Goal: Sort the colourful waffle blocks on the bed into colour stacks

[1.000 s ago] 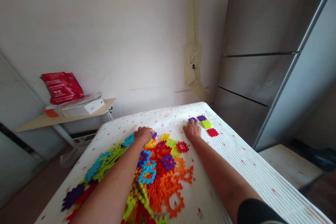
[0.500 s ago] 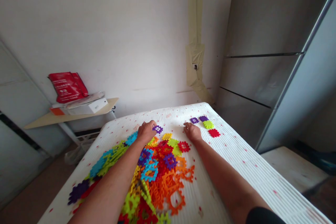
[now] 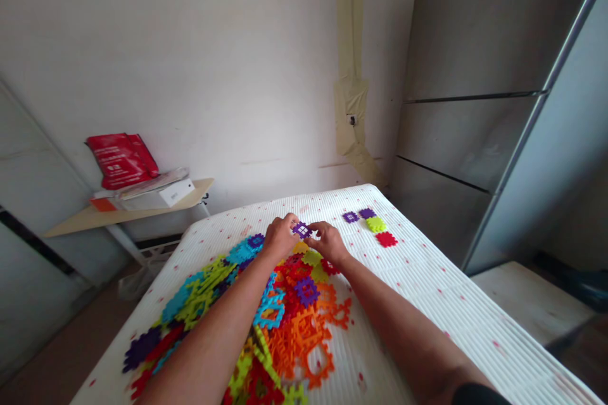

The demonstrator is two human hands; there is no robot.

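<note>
A purple interlocking tile with a window-like grid (image 3: 303, 230) is held up between my hands, above the far end of a heap of coloured interlocking tiles (image 3: 297, 323). My left hand (image 3: 281, 234) is closed on the tile's left edge. At its right edge, the thumb and forefinger of my right hand (image 3: 329, 242) pinch it. Beyond my right hand lie a purple window tile (image 3: 351, 217), a solid purple tile (image 3: 367, 212), a lime-green tile (image 3: 376, 224) and a red tile (image 3: 386, 239), close together on the white cover.
The table (image 3: 427, 304) has a ribbed white cover with red specks. A tall grey fridge (image 3: 456, 139) stands on the right. Against the wall at left, a small shelf (image 3: 202, 188) carries a red bag (image 3: 121, 161) and a white box (image 3: 175, 192).
My left hand has carried the purple window tile a little to the right. My right hand has come in leftward and taken hold of its other edge.
</note>
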